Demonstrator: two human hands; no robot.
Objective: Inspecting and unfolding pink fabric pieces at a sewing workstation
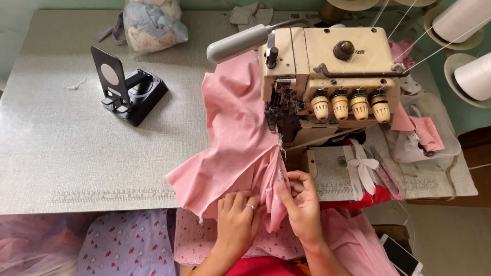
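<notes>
Pink fabric [232, 138] lies bunched across the table and runs up to the needle area of a cream overlock sewing machine [332, 66]. My left hand [238, 220], with a ring on one finger, presses flat on the near edge of the fabric. My right hand [302, 202] pinches the gathered fabric edge just in front of the machine's presser foot. Both hands sit close together at the table's front edge, touching the cloth.
A black phone stand [128, 89] sits on the grey table [76, 153] at left. A bag of cloth [153, 23] lies at the back. Thread cones [468, 46] stand at right. Pink-handled snips [383, 176] and scraps lie right of the machine; a phone [401, 255] below.
</notes>
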